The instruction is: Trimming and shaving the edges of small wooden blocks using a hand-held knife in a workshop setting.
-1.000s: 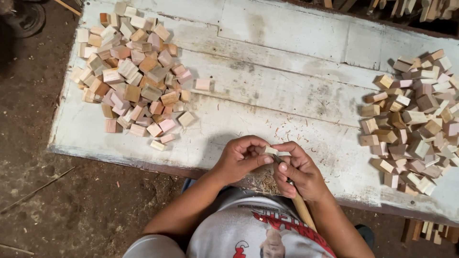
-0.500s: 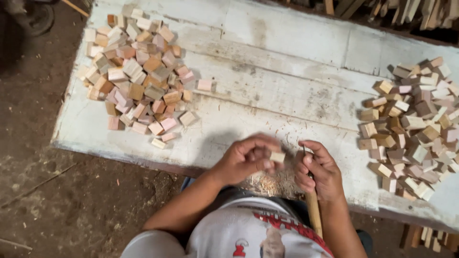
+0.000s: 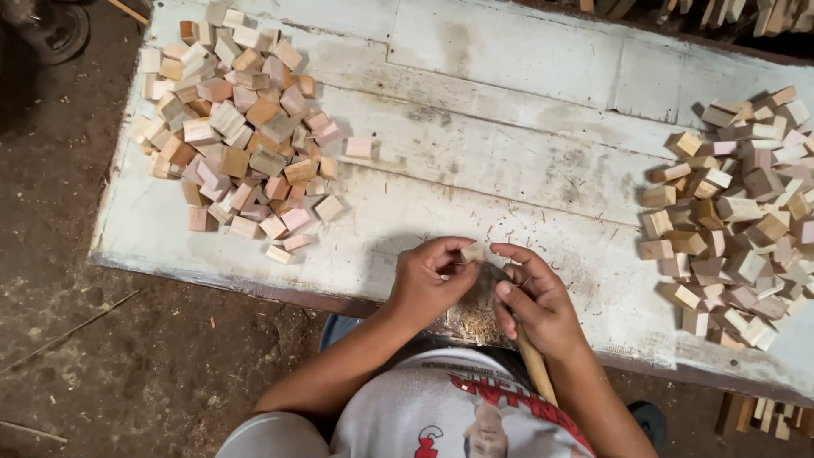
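My left hand (image 3: 428,284) pinches a small pale wooden block (image 3: 471,253) between thumb and fingers, just above the near edge of the white worn table (image 3: 509,161). My right hand (image 3: 534,297) is close beside it, curled around a tool with a light wooden handle (image 3: 534,365) that points down toward my body. The tool's working end is hidden between my hands. Wood shavings (image 3: 471,322) lie heaped on the table edge under both hands.
A large pile of small wooden blocks (image 3: 237,127) covers the table's left part. Another heap of blocks (image 3: 738,212) fills the right side. Dirt floor (image 3: 110,356) lies to the left, with wooden sticks (image 3: 763,416) at the bottom right.
My hands were pressed together over the block, then came slightly apart. The left hand now holds the block up between its fingertips while the right hand sits a little lower and to the right.
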